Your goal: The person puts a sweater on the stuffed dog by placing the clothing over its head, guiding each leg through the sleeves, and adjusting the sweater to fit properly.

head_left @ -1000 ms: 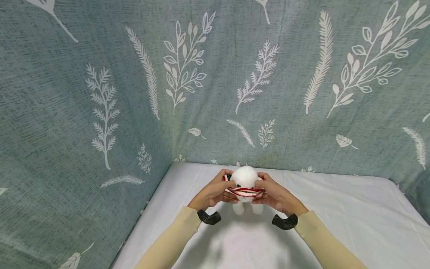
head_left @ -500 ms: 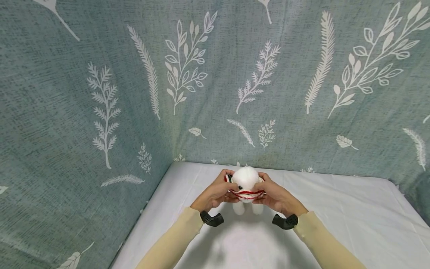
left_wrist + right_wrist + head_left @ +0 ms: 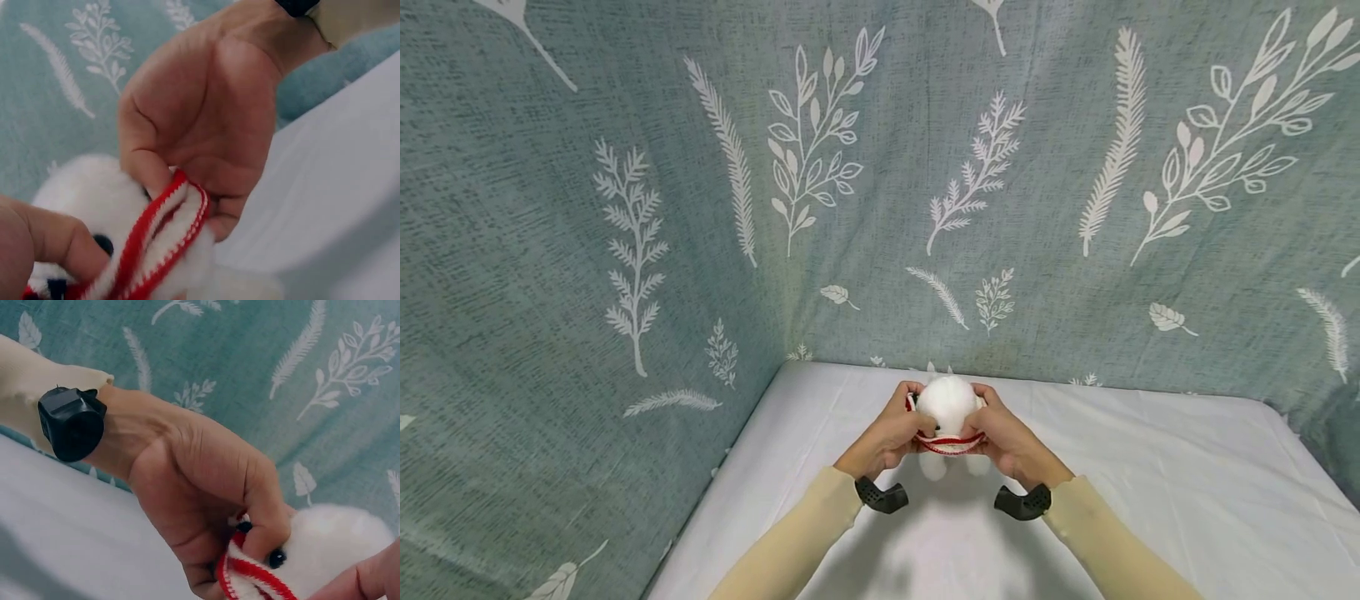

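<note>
A white plush toy [image 3: 947,404] with black eyes stands on the white cloth, its legs showing below the hands. Around the front of it, under the eyes, runs a red-and-white knitted scarf [image 3: 951,450], stretched into a double fold. My left hand [image 3: 897,429] grips one side of the scarf, thumb in front beside an eye. On the other side my right hand [image 3: 1009,433] pinches the scarf between thumb and fingers. A loop of the scarf [image 3: 165,231] comes out of the right hand's grip in the left wrist view. Palms hide the toy's sides.
White cloth [image 3: 1150,467] covers the surface under the toy. Behind and to the left hangs a grey-green curtain [image 3: 880,317] with white leaf prints. Black straps, such as the wrist strap [image 3: 1022,502], sit at both wrists over cream sleeves [image 3: 790,533].
Both hands have moved a little closer together and lower at the toy's front. The scarf's front fold has drawn narrower and lower, and the toy's head shows more of its top.
</note>
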A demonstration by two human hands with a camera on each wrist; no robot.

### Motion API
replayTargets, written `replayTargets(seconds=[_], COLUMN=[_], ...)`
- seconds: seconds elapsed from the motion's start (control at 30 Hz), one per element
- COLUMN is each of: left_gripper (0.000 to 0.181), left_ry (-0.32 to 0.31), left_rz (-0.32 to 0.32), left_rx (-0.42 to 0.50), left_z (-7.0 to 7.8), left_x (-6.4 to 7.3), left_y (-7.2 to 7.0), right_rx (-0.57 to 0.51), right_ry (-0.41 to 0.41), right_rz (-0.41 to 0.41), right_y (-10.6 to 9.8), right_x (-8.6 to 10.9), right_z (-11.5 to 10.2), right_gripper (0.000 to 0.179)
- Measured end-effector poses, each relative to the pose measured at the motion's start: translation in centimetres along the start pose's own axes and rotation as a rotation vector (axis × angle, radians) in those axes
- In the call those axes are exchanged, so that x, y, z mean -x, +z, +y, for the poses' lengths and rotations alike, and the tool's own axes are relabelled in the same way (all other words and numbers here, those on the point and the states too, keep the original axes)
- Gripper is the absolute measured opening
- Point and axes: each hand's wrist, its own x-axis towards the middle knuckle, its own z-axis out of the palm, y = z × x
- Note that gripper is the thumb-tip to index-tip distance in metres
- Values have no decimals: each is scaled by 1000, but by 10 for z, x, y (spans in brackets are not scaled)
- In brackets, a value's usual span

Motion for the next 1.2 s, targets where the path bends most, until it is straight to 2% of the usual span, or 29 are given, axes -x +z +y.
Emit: replayTargets(seconds=[0.27,0.47,0.57,0.8,0.93,1.2], left_gripper=[51,47,46,38,46,60], left_ry=[25,-9,-16,-8,9,-27], left_rz=[-10,-12,-19,8,11,13], left_rx=[62,97,100,129,124,169], left_z=[2,1,0,-2,-2,-7], left_x=[2,2,2,1,0,-2], left_y=[-5,-10,-10,-8,-4,3], right_rx=[59,87,69,-15,-62,-67], right_ry=[3,22,28,56,67,47], right_rz=[-15,-47,-53,-24,-19,-14], right_y=[-9,-14,-16,-16,-13,-9], right_x=[0,-1,-3,-4,-4,1], right_z=[-2,0,1,5,5,8], right_gripper=[77,57,53,69,78,84])
